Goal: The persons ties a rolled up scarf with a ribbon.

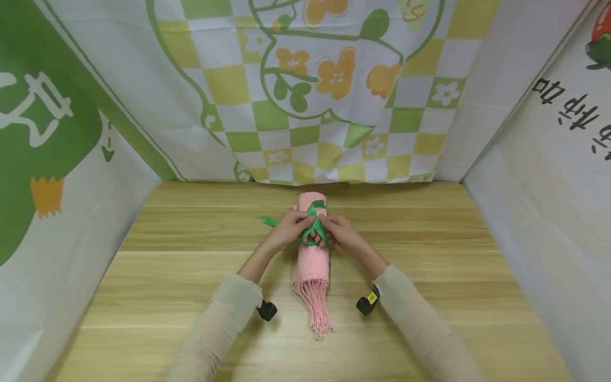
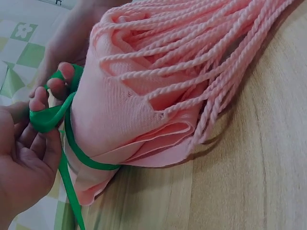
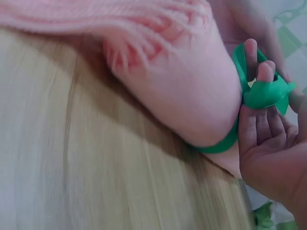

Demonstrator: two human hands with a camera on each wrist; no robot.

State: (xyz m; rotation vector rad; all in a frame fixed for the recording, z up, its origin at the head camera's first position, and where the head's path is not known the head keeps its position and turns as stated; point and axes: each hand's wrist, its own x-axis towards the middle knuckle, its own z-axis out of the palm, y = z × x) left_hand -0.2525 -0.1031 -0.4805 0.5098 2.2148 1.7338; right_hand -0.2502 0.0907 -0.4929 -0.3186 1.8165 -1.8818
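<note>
A rolled pink scarf (image 1: 312, 262) lies lengthwise on the wooden table, its twisted fringe (image 1: 319, 310) spread toward the person. Around the roll's middle runs a green ribbon (image 2: 88, 160), looped on top between the two hands. My left hand (image 1: 288, 228) pinches the ribbon from the left side, and a loose ribbon end (image 1: 269, 220) sticks out beyond it. From the right, my right hand (image 1: 341, 231) grips the ribbon too. In the right wrist view, fingertips (image 3: 265, 72) poke up through the green loop, close above the scarf.
The wooden table (image 1: 191, 302) extends on both sides of the scarf. A checkered, flower-patterned cloth (image 1: 324, 138) hangs at its back edge. White printed panels stand left and right. Small black devices (image 1: 367, 302) are attached at both wrists.
</note>
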